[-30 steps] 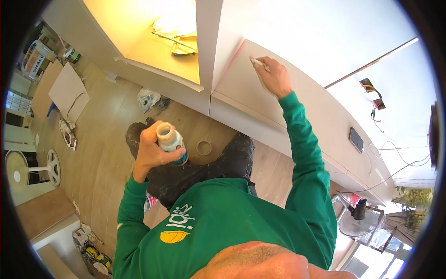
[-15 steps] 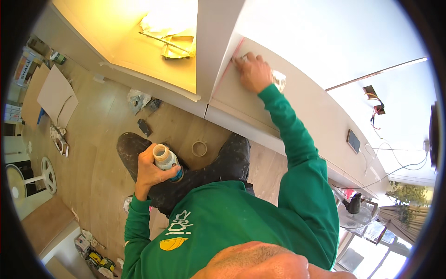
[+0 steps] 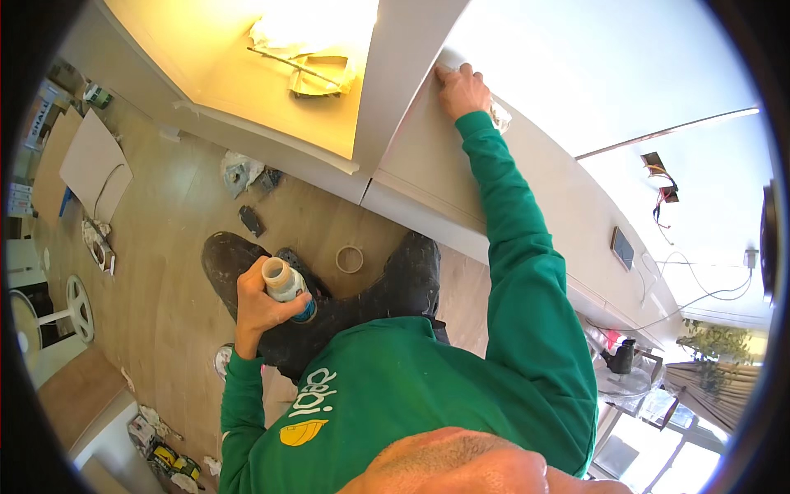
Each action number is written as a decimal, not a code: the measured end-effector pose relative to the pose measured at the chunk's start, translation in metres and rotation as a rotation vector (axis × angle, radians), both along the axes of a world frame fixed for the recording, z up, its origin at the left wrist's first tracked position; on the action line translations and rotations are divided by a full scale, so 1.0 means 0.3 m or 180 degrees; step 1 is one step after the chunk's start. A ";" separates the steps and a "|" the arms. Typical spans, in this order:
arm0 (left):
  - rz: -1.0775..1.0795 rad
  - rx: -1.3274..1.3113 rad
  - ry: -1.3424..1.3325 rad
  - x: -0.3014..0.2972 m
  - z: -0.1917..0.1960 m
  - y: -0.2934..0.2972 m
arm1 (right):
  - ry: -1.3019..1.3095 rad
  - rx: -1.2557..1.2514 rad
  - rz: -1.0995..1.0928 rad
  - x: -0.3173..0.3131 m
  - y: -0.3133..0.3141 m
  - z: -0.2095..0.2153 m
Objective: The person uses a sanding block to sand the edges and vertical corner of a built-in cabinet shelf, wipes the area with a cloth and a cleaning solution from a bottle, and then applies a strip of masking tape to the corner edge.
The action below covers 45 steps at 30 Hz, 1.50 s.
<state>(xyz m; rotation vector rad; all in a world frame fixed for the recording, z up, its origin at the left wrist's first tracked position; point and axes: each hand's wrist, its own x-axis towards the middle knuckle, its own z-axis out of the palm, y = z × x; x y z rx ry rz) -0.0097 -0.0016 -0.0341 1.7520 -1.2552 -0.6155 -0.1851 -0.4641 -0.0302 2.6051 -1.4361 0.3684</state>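
"What does the left hand have?"

"A jar, with fingers and thumb closed round its side. It has a pale neck and some blue low on the label. The mouth is uncovered and faces up. The jar is held above the dark trousers, out in front of the bench and well apart from its front edge."

"And the right hand?"

"That arm is stretched out to the back left corner of the bench, just beside the upright panel at that end. The fingers are bent and partly spread, with the index finger nearest the corner. Whether they grip anything I can't tell; the palm is turned away."

"What's the white bit by the wrist?"

"Some crumpled white material, partly hidden by the hand. I can't tell if it is held or just lying near the bench's back edge."

"What else is around?"

"On the floor, off the bench's front edge, there's a beige ring, a small dark object and a crumpled plastic bag. Past the panel, the lit compartment has a thin stick lying across crumpled paper. Wires hang from the wall above the bench."
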 end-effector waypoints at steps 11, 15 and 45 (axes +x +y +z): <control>0.0032 -0.0112 0.0049 -0.023 0.019 -0.017 | -0.0016 -0.0028 0.0907 -0.066 0.331 0.030; 0.0032 -0.0067 0.0058 -0.030 0.011 -0.009 | -0.0312 0.0387 0.1359 -0.116 0.383 0.050; 0.0063 -0.0159 -0.0041 -0.036 -0.005 -0.001 | -0.0519 0.0429 0.1611 -0.122 0.486 0.045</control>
